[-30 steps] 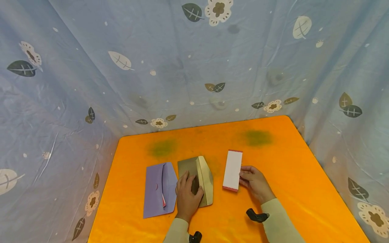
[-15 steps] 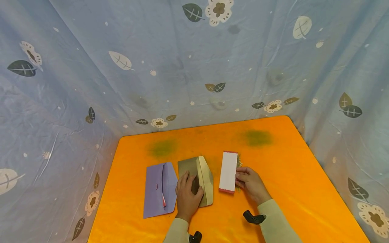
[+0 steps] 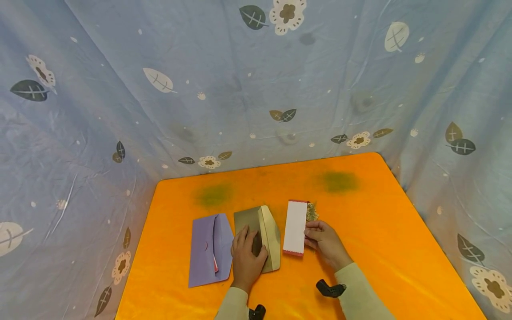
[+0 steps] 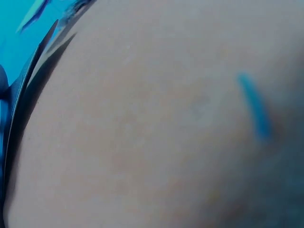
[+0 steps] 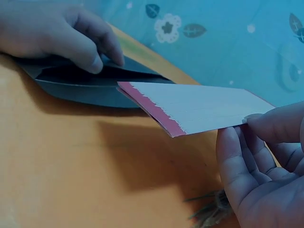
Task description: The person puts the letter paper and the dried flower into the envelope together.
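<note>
My right hand (image 3: 326, 244) pinches a long white folded card (image 3: 295, 227) with red ends by its right edge. In the right wrist view the card (image 5: 199, 104) is tilted above the table, its layers parting slightly at the near end. My left hand (image 3: 247, 262) rests on an olive-gold envelope (image 3: 271, 235), fingers spread over its front. The flap lies folded out to the right. Seen from the right wrist, the thumb and a fingertip are at the envelope's gaping dark mouth (image 5: 71, 73). Skin fills most of the left wrist view.
A purple envelope (image 3: 202, 253) lies left of the left hand, flap out, with a red-and-white edge showing in its mouth. A small dried sprig (image 3: 311, 212) lies just beyond the right hand. Patterned curtains (image 3: 248, 89) stand around the orange table (image 3: 384, 213).
My right hand has carried the card left toward the gold envelope, uncovering more of the dried sprig. The left hand and both envelopes have stayed in place.
</note>
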A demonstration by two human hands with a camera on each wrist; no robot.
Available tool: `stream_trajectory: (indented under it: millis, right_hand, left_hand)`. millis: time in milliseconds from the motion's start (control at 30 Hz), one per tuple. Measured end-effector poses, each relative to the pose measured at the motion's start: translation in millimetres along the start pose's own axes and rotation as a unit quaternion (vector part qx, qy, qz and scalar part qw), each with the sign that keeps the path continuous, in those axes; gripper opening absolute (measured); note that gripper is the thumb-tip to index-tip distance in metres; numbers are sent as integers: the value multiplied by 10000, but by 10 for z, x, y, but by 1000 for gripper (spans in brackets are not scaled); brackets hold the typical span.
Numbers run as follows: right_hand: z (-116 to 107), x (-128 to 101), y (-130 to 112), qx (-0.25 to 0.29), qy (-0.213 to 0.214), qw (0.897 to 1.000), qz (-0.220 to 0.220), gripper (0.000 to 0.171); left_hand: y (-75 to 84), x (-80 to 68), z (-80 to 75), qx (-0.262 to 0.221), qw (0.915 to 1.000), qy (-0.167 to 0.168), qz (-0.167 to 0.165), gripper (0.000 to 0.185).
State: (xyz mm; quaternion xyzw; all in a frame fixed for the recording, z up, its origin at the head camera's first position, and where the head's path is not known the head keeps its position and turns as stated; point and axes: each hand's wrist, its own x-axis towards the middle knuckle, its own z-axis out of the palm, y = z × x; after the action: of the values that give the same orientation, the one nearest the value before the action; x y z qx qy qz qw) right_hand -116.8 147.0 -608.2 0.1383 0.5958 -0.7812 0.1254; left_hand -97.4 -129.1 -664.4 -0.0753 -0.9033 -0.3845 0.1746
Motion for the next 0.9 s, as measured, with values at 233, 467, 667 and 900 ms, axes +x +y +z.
stream_trajectory:
  millis: [233, 467, 667, 900]
  right_hand:
    - [104, -7, 39, -42, 51, 10000, 15, 23]
    - [216, -15, 93, -268, 171, 9995, 20, 24]
    - [304, -31, 149, -488, 208, 9986, -19, 22]
    - [388, -56, 214, -565, 125, 9983, -87, 19]
  left_hand:
    - [-8, 0, 7, 79, 10000, 27, 14, 46]
    - [6, 6, -4, 33, 10000, 4, -17, 49]
    - [-11, -2, 13, 51, 10000, -26, -68, 51]
    - [-13, -6, 9, 51, 9999, -41, -120, 54]
